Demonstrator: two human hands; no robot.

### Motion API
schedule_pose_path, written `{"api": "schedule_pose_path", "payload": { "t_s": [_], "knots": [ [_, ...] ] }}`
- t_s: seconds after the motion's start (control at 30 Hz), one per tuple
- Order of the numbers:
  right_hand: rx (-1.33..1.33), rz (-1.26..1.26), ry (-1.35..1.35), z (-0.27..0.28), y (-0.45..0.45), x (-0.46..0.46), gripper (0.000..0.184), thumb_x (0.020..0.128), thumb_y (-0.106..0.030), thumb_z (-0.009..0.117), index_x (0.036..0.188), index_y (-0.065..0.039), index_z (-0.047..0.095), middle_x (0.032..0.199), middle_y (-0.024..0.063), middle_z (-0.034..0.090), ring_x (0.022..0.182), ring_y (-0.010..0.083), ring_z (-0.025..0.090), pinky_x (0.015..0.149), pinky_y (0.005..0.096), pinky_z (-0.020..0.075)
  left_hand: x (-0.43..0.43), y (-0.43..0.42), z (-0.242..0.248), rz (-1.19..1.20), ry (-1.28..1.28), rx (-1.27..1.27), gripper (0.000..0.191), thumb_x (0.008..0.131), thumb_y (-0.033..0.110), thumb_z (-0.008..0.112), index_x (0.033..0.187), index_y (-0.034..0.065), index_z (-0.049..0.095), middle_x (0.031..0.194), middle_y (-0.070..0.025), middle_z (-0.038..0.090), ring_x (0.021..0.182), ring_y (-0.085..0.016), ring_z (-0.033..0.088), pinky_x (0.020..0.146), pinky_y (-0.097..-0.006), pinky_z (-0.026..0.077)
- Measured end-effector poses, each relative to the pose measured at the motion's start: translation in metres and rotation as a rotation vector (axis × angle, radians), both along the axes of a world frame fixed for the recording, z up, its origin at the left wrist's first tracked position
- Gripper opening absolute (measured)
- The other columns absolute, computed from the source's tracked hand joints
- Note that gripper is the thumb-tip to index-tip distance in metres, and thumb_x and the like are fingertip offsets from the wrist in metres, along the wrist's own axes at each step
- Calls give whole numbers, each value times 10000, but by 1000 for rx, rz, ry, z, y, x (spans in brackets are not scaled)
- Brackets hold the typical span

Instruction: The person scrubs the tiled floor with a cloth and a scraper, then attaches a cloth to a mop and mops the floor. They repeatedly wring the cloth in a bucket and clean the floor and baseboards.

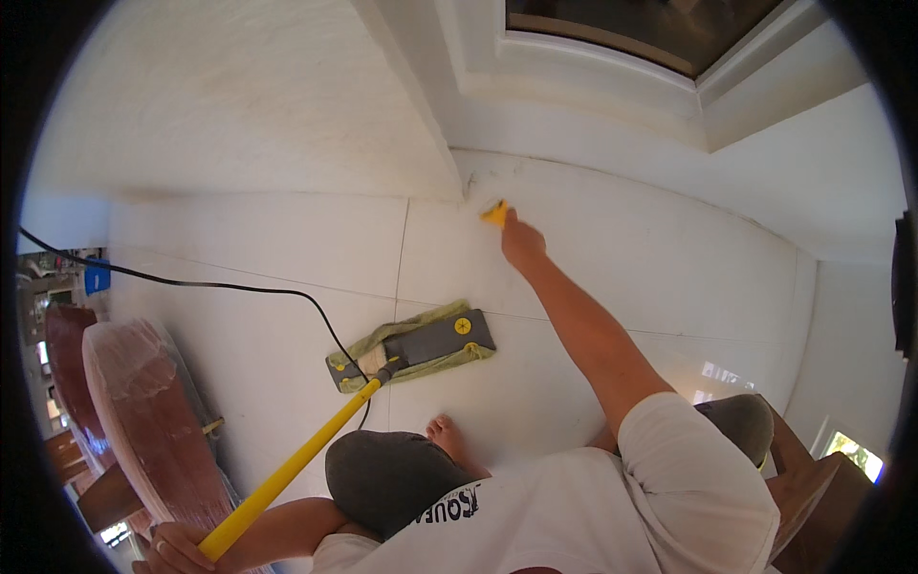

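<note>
My right hand [523,240] is stretched forward over the white tile floor [595,237]. It grips a small yellow scraper [495,213], whose front end is at the floor close to a wall corner. A few dark marks show on the tile just beyond it. At the lower left, my left hand [176,549] holds the yellow pole [301,459] of a flat mop. The grey mop head [437,343] lies on the floor in front of my feet, with a green cloth [416,319] wrapped around its edges.
A black cable [215,285] runs from the left and passes by the mop head. Plastic-wrapped reddish-brown furniture [150,402] stands at left. Brown wooden furniture [810,495] is close at my right. White walls [251,107] and a framed window [631,36] border the floor ahead.
</note>
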State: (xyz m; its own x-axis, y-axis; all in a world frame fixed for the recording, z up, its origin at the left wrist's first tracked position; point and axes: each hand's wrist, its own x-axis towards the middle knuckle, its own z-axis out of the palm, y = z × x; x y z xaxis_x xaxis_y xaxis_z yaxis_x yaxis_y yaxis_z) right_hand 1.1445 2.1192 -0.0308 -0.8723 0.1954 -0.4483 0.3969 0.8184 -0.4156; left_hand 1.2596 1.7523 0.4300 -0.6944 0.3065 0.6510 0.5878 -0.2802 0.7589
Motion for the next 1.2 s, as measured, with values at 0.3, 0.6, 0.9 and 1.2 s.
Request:
{"api": "schedule_pose_path", "payload": {
  "t_s": [0.3, 0.6, 0.9, 1.2],
  "knots": [
    [89, -231, -180, 13, 70, 86, 453, 883, -220, 355, 1284, -30, 264, 909, 187, 599, 795, 325, 596, 685, 456, 456, -12, -6, -6, -9, 7, 26, 472, 840, 541, 412, 867, 76, 486, 563, 25, 466, 428, -70, 435, 408, -228, 406],
    [78, -322, -320, 5, 70, 179, 441, 883, -255, 365, 1258, -41, 274, 922, 201, 588, 842, 344, 584, 718, 460, 453, -17, 11, -8, -14, 0, 89, 439, 846, 501, 432, 969, 82, 470, 572, 15, 467, 421, -79, 430, 417, -235, 408],
    [113, -595, -81, -2, 191, 83, 504, 869, -252, 406, 1283, -27, 227, 947, 222, 583, 876, 354, 573, 729, 459, 451, -24, 24, -8, -81, 9, 32, 413, 858, 449, 440, 1068, 94, 467, 597, 5, 482, 431, -81, 440, 421, -243, 418],
    [35, -963, -158, -1, 254, 154, 370, 863, -245, 400, 1130, -2, 322, 864, 245, 588, 781, 405, 584, 609, 462, 474, -28, 19, -11, -65, 14, 74, 412, 852, 486, 416, 943, 91, 490, 563, 12, 484, 403, -76, 437, 391, -222, 410]
  ]
}}
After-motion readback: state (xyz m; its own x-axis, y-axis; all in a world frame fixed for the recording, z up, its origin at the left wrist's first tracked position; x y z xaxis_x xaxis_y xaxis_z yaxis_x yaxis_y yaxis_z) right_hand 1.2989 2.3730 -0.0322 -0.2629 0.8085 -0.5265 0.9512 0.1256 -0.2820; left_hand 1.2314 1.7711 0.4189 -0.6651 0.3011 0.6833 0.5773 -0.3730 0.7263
